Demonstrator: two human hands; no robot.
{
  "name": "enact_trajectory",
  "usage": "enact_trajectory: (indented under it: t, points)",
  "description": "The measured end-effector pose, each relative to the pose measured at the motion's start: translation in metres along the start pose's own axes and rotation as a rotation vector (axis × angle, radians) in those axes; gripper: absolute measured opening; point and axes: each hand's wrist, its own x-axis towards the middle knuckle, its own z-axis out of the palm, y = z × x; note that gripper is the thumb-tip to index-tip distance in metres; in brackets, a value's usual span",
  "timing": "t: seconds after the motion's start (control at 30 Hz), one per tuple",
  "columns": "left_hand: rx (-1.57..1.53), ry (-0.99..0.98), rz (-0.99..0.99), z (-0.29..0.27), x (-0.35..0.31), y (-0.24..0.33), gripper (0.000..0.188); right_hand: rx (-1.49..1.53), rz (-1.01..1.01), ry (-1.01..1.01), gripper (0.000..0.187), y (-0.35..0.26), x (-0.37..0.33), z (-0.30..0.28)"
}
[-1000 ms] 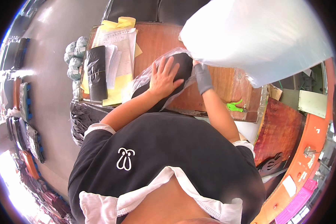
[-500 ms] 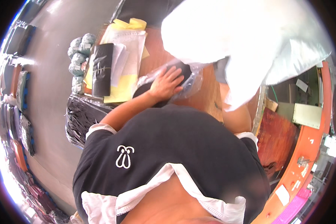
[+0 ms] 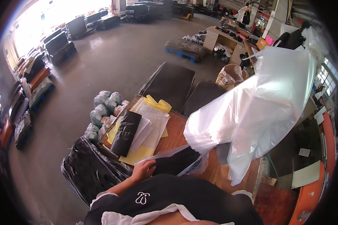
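My left hand (image 3: 144,170) is at the near left corner of a clear plastic bag (image 3: 202,165), its fingers curled on the bag's edge. Inside the bag lies a flat black piece (image 3: 176,160), resting on the wooden table (image 3: 176,129). To the right, a big bundle of clear plastic bags (image 3: 268,93) stands up over the table and hides my right hand; only a little of that arm's skin shows below it. Left of the bag lie papers (image 3: 156,122), yellow sheets (image 3: 157,104) and a black roll (image 3: 126,133) tied with a string.
Several wrapped bundles (image 3: 101,112) sit at the table's left side, above a stack of black sheets (image 3: 90,161). More black sheets (image 3: 172,80) lie beyond the table, near an open paper sack (image 3: 231,75). An orange frame (image 3: 308,195) runs along the right.
My view has tilted up, showing more of the workshop floor. My left hand has gone from lying flat on the bagged black piece to its near left edge, fingers curled.
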Motion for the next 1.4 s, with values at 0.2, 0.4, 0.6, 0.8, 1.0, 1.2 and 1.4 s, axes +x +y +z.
enact_trajectory:
  t: [0.2,0.4,0.6,0.8,1.0,1.2,1.4]
  points:
    - [0.027,0.203,-0.28,0.001,-0.047,-0.029,0.039,0.02,-0.119,-0.048,0.026,-0.033,-0.001,0.024]
    - [-0.619,-0.099,-0.58,-0.025,-0.054,-0.003,0.026,0.039,-0.193,-0.082,0.025,-0.053,-0.004,0.044]
    - [-1.096,0.088,-0.255,-0.144,0.003,0.081,0.023,0.067,-0.243,-0.1,0.024,-0.069,-0.009,0.058]
    - [-1.148,-0.024,-0.224,-0.168,0.062,0.121,0.025,0.128,-0.244,-0.008,0.019,-0.089,-0.02,0.067]
    - [-0.487,-0.268,0.104,-0.16,0.098,0.126,0.025,-0.111,-0.315,-0.133,0.008,-0.103,-0.039,0.072]
    - [-0.729,-0.416,0.378,-0.16,0.111,0.054,0.038,-0.13,-0.466,-0.197,0.007,-0.097,-0.025,0.081]
    - [-0.454,-0.493,-0.232,-0.13,0.062,-0.031,0.121,-0.138,-0.479,-0.228,0.008,-0.103,-0.021,0.081]
